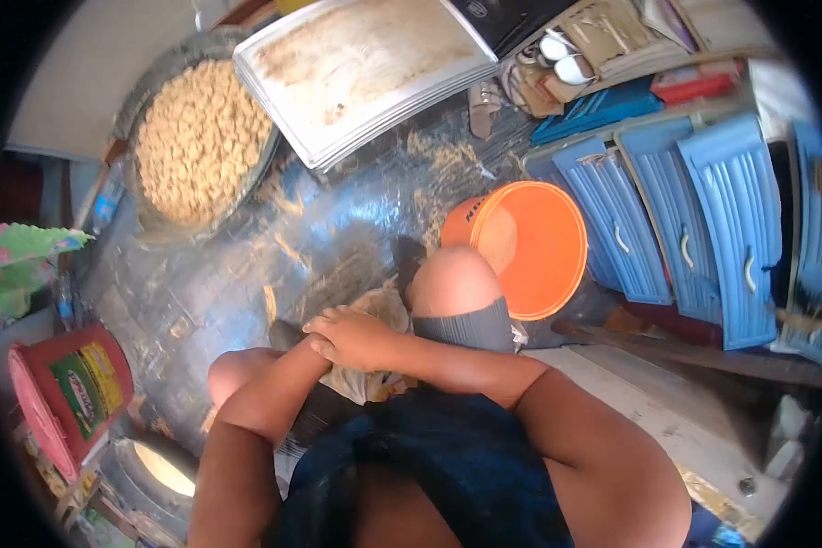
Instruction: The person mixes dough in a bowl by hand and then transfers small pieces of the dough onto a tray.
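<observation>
My two hands are brought together over my lap, between my bent knees. My right hand (354,336) rests across my left wrist, its fingers curled over it. The left forearm (269,393) reaches in from the left side, but the left hand is covered, so its fingers do not show. Just under and beyond the hands lies a crumpled beige cloth or bag (380,309). Beside my right knee is an orange bucket (546,260), its open mouth turned toward me. No object is seen in my right hand apart from the wrist.
A wide dark tub (262,173) holds many tan lumps. Stacked metal trays (374,68) stand beside it. Blue drawer fronts (676,224) line the right. A red bucket (32,384) with a green label stands at left. A sandal (483,110) lies on the dark, smeared floor (192,292).
</observation>
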A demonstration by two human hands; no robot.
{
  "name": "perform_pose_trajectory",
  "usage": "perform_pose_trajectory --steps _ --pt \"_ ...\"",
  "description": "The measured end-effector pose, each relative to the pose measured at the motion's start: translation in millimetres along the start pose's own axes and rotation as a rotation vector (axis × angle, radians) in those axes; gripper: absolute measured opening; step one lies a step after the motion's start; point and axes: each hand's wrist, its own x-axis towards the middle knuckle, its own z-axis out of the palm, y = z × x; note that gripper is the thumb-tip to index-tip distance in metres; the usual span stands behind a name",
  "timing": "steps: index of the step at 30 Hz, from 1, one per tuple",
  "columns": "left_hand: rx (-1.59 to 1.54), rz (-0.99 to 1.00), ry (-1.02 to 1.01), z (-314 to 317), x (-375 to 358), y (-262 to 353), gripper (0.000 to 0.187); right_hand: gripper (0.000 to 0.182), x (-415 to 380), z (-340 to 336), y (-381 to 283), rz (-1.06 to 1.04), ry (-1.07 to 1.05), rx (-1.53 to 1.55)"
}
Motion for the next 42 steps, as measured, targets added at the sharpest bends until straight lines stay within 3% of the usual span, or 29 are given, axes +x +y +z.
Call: perform_pose_trajectory --steps 2,6,8,9,11,13,17,21,23,24,25,26,27,28,30,32,34,36,38,40,42 --pt "0.071 -0.027 -0.019 0.9 8.3 -1.0 0.057 0.042 -18.3 -6.2 6.6 -0.043 0.121 -0.088" --pt "0.234 -0.115 -0.141 38.1 25.2 16.0 0.058 0.042 -64.1 -25.8 1.8 -0.06 -0.061 -0.25" --pt "0.299 -0.156 -0.199 70.7 33.4 26.0 0.058 0.044 -77.5 -21.3 19.2 -0.139 0.136 0.001" --pt "0.336 -0.174 -0.219 88.1 38.1 31.0 0.058 0.044 -89.4 -26.3 16.5 -0.161 0.147 -0.014" --pt "0.374 -0.204 -0.243 120.4 43.2 37.6 0.058 0.045 -120.2 -31.8 11.0 -0.11 0.41 -0.079" --pt "0.414 -0.234 -0.247 156.7 47.6 44.7 0.059 0.044 -152.1 -38.2 17.9 -0.407 0.8 -0.146" --pt "0.344 -0.286 -0.359 181.4 29.5 37.5 0.059 0.053 -240.9 -52.2 76.7 0.062 1.415 -0.484" --pt "0.242 -0.277 -0.469 163.2 6.0 28.6 0.054 0.072 -287.5 -21.8 228.6 0.701 1.845 0.011" --pt "0.271 -0.198 -0.385 168.5 -0.5 37.2 0.05 0.089 -277.2 -19.6 263.4 0.81 1.974 0.528" --pt "0.288 -0.162 -0.337 170.9 0.9 32.4 0.048 0.089 -263.5 -27.4 260.5 0.768 1.964 0.523" --pt "0.306 -0.127 -0.288 173.3 2.4 27.4 0.045 0.088 -247.7 -34.9 253.5 0.753 1.82 0.507" --pt "0.079 -0.158 -0.288 184.5 16.2 3.4 0.046 0.088 -234.3 -37.6 249.2 0.748 1.676 0.489" --pt "-0.145 -0.183 -0.295 192.5 21.3 -9.9 0.047 0.092 -236.7 -48.5 246.0 0.587 1.512 0.513" --pt "-0.146 -0.179 -0.288 190.7 13.0 5.7 0.047 0.096 -239.4 -59.6 240.1 0.427 1.344 0.55" --pt "0.359 -0.235 -0.371 179.7 12.5 42.9 0.052 0.098 -256.8 -95.1 231.7 0.512 0.805 0.825" --pt "0.443 -0.158 -0.349 181.8 22.8 43.6 0.061 0.092 -264.6 -128.2 233.1 0.641 0.734 0.325" --pt "0.298 -0.026 -0.302 180.8 28.7 38.4 0.065 0.085 -264.0 -152.5 221.0 0.739 0.864 0.152" --pt "0.327 -0.051 -0.311 181.9 33.5 30.4 0.065 0.078 -288.2 -161.8 173.2 0.459 0.889 0.412" --pt "0.352 -0.095 -0.434 187.2 39.4 22.2 0.068 0.068 -302.3 -171.8 124.2 0.399 0.883 0.445" --pt "0.374 -0.07 -0.481 192.3 49.4 18.2 0.065 0.06 -303.6 -185.8 124.8 0.302 0.911 0.334" --pt "0.223 -0.242 -0.546 185.7 43.9 33.7 0.066 0.059 -300.0 -177.7 124.6 0.247 0.957 0.364"
